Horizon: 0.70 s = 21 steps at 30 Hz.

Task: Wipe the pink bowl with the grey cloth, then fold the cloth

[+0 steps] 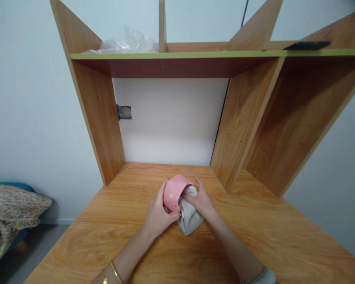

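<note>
A shiny pink cup or bowl [175,191] is tilted on its side above the wooden desk, its mouth turned to the right. My left hand [159,213] is wrapped round its left and lower side, thumb near the rim. With my right hand [198,199] I hold a light grey cloth [190,217], part of it pushed into the mouth of the pink vessel. The rest of the cloth hangs below my right fingers. Some right fingertips are hidden inside the vessel and behind the cloth.
The wooden desk [130,252] carries a shelf unit [177,55] at its back. Clear plastic wrap [127,42] and a dark flat object [309,45] lie on the shelf. An open wall socket box [124,112] shows wires. A fringed blanket [14,209] drapes over furniture at left.
</note>
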Tool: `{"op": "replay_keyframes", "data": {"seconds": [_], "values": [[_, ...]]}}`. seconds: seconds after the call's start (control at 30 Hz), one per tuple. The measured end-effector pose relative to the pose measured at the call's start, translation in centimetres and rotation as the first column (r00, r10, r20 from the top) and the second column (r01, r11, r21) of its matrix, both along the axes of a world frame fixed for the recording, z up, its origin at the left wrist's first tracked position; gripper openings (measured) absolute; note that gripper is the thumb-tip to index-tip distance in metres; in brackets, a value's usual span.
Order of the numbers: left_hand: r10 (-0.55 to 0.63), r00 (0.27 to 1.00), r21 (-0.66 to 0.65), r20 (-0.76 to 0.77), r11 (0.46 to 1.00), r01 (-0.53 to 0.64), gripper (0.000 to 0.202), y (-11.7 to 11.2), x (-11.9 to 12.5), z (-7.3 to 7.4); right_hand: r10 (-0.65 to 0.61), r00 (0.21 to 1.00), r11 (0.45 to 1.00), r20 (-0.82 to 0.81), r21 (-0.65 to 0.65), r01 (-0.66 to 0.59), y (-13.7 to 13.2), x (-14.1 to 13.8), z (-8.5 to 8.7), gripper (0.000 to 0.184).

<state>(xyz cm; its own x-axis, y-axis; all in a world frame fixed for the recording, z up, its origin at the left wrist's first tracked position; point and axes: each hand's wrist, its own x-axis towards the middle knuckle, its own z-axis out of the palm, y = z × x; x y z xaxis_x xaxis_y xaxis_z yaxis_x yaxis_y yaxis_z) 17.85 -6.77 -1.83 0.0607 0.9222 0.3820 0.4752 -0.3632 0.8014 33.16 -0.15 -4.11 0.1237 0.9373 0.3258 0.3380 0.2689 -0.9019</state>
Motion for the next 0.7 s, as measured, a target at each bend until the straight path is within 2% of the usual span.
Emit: {"op": "replay_keyframes", "data": {"seconds": [0.1,0.2,0.3,0.37,0.43,0.5,0.6,0.7], "values": [[0.034,0.993,0.034,-0.115,0.999,-0.031,0.075,-0.3,-0.1,0.6,-0.047,0.982,0.999,0.185,-0.002,0.048,-0.8,0.6,1.5,0.085],[0.051,0.970,0.004,-0.238,0.999,-0.052,0.074,-0.6,-0.2,1.1,-0.069,0.913,0.996,0.401,-0.027,0.086,-1.9,0.9,2.9,0.084],[0.048,0.932,-0.022,-0.358,0.998,-0.060,0.075,-0.8,-0.5,1.6,-0.042,0.832,0.997,0.553,-0.025,0.066,-2.7,0.9,3.5,0.081],[0.042,0.911,-0.024,-0.410,0.998,-0.057,0.073,-0.8,-0.8,1.9,-0.003,0.814,1.000,0.581,-0.021,0.019,-2.9,0.8,3.4,0.077],[0.043,0.906,-0.030,-0.421,0.998,-0.061,0.074,-0.6,-1.1,2.0,0.046,0.852,0.999,0.521,-0.025,-0.039,-2.8,0.8,3.0,0.073],[0.050,0.931,-0.053,-0.362,0.996,-0.074,0.076,-0.3,-1.4,1.8,0.089,0.920,0.996,0.382,-0.031,-0.083,-2.4,0.7,2.5,0.070],[0.059,0.987,-0.073,-0.147,0.995,-0.070,0.081,0.2,-1.3,1.1,0.059,0.984,0.997,0.169,-0.052,-0.051,-1.7,0.5,1.7,0.068],[-0.003,0.997,-0.039,0.080,0.999,0.006,0.086,0.4,-0.7,0.4,0.027,0.999,0.997,-0.019,-0.070,-0.028,-1.3,0.1,1.3,0.063]]}}
